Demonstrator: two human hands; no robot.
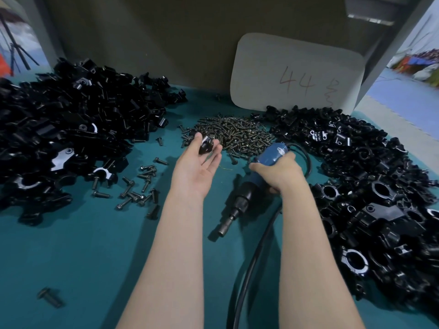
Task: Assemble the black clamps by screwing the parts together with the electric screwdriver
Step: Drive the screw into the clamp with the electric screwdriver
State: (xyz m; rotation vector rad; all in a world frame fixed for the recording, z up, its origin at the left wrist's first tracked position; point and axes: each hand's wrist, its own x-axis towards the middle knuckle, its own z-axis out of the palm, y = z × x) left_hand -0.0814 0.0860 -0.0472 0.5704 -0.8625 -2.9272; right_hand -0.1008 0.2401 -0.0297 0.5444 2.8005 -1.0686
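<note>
Right grip (275, 172) wrapped round screwdriver (244, 193), bit resting on table (95, 257); left grip (202, 160) palm-up, pinching a clamp (205, 144). Left pile (71, 129) of loose halves huge; right pile (368, 186), seemingly assembled, nearly as big; screws (232, 136) heaped between. Likely midway, plenty left.

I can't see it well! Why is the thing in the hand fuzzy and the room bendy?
Head view: the small black clamp part in the left hand is blurred; the wide lens bends the edges; dim light, with white glints on the left glossy black clamp pile.
</note>
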